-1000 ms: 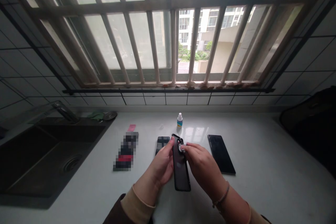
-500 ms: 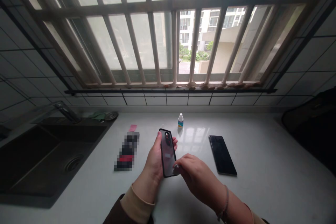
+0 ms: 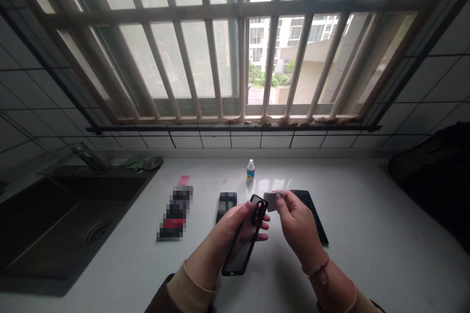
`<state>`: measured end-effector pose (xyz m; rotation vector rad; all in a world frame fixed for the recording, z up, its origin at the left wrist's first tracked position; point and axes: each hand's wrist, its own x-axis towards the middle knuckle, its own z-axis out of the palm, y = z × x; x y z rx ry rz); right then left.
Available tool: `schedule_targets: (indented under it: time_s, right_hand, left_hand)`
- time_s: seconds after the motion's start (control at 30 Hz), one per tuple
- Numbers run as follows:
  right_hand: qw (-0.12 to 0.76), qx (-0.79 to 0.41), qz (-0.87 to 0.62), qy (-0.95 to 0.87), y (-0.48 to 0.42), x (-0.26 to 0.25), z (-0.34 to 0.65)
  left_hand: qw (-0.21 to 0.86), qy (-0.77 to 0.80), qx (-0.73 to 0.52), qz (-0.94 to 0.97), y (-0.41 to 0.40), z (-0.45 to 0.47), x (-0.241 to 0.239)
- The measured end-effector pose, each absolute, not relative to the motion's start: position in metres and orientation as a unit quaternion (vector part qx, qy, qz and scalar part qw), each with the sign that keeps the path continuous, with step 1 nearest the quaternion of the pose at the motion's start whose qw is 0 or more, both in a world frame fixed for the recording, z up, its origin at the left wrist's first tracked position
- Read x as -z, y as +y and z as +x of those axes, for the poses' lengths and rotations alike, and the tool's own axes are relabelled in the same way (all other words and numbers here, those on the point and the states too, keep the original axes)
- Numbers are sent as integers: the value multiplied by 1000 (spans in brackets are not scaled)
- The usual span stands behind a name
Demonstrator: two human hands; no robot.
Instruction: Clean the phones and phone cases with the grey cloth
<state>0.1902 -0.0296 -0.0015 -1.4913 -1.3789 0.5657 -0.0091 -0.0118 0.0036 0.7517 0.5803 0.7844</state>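
Note:
My left hand (image 3: pixel 229 234) grips a black phone case (image 3: pixel 245 242), tilted so its camera cutout points up and to the right. My right hand (image 3: pixel 299 222) pinches a small grey wipe (image 3: pixel 270 199) just right of the case's top end, apart from it. A dark phone (image 3: pixel 226 204) lies flat on the white counter (image 3: pixel 367 234) behind my left hand. A second dark phone (image 3: pixel 318 222) lies behind my right hand, partly hidden by it. A small white dropper bottle (image 3: pixel 250 169) stands further back.
A dark sink (image 3: pixel 55 225) with a tap is set into the counter at the left. A blurred packet (image 3: pixel 174 215) and a pink slip (image 3: pixel 183 180) lie left of the phones. A dark bag (image 3: pixel 436 181) fills the right corner. Barred window behind.
The case has swung from upright to tilted right and sits lower in my left hand. My right hand has lifted off the case's lower end, up and right with the wipe.

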Motion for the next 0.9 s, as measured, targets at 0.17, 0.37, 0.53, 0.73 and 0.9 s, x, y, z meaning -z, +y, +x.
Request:
schedule_targets:
  time_s: [0.17,0.37,0.53,0.73,0.9]
  right_hand:
    - [495,-234,-573,-609,-38,1,180]
    - [527,-205,-524,-637,-46,1,176]
    - [532,-138,-484,-681,-44,5,176]
    - [498,-92,-455,-733,-38,6,174]
    - [495,-93,-402,-765,-36,8,174]
  left_hand:
    - [822,296,-331,358,-14,-5,-5]
    - [813,321,-312,371,-15,-3,-3]
    - [823,353,-289,339,-16,1,8]
    - [827,417,-237,295,-15,8,3]
    - [816,451,-251,262,-15,10,9]
